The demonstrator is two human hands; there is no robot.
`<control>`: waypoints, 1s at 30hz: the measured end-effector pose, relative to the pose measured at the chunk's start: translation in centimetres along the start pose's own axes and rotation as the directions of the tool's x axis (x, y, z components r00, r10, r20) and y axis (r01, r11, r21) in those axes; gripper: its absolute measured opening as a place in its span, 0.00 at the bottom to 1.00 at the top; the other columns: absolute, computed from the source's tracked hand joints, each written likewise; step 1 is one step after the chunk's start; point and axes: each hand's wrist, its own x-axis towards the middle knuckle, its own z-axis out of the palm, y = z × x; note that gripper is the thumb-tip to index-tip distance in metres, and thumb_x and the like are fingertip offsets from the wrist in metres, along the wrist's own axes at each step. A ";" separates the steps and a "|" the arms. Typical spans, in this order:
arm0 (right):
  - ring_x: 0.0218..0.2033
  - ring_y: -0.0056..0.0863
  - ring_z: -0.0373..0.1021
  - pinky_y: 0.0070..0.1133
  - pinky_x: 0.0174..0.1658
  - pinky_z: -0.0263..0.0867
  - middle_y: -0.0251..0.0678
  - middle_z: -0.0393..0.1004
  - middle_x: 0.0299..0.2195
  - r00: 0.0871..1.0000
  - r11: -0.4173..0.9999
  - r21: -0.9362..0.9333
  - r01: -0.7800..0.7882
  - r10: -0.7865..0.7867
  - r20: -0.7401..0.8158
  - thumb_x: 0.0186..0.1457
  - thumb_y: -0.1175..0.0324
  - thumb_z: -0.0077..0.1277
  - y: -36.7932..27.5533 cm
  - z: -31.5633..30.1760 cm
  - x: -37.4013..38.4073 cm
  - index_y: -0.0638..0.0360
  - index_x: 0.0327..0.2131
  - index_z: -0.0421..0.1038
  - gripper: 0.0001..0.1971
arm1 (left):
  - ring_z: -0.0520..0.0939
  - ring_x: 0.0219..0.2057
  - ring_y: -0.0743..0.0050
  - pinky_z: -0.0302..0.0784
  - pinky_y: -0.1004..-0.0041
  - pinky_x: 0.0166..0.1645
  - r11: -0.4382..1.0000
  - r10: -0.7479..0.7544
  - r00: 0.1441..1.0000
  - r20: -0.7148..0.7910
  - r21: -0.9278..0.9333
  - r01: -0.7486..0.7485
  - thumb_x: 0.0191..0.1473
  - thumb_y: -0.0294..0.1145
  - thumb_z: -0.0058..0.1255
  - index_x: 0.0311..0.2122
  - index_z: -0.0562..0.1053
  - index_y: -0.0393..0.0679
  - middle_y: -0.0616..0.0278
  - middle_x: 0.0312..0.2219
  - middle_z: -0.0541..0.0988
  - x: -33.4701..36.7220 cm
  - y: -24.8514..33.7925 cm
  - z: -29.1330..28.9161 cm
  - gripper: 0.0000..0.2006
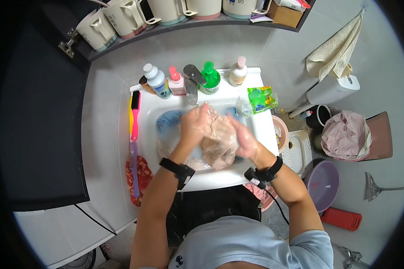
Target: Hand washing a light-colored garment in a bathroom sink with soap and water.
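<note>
- A pink brush (135, 123) lies along the left rim of the white sink (265, 134).
- Blue cloth (168, 120) sits in the basin.
- The left hand (195, 124) grips the wet beige cloth (221, 140) over the basin.
- The right hand (245, 140) touches its right side; whether gripping, I cannot tell.
- A green packet (264, 99) lies rightmost.

A pale blue shirt (238, 242) with short sleeves (313, 247) clothes the wearer, a small dark emblem (179, 261) near 6 o'clock. Black straps circle both wrists, left (170, 166) at 7 o'clock, right (273, 171) at 4, each carrying a compact module (255, 178); a thin black cable (279, 207) trails from the right one toward 5 o'clock.
</note>
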 end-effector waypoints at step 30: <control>0.45 0.27 0.64 0.27 0.48 0.62 0.34 0.64 0.45 0.997 0.993 -0.096 0.070 -0.067 0.033 0.56 0.60 0.40 -2.8 1.1 -3.9 0.54 0.51 0.55 0.20 | 0.76 0.24 0.59 0.71 0.68 0.27 0.911 0.413 0.910 -0.039 0.015 -0.413 0.34 0.25 0.51 0.23 0.67 0.40 0.58 0.23 0.74 -2.3 2.1 -2.5 0.07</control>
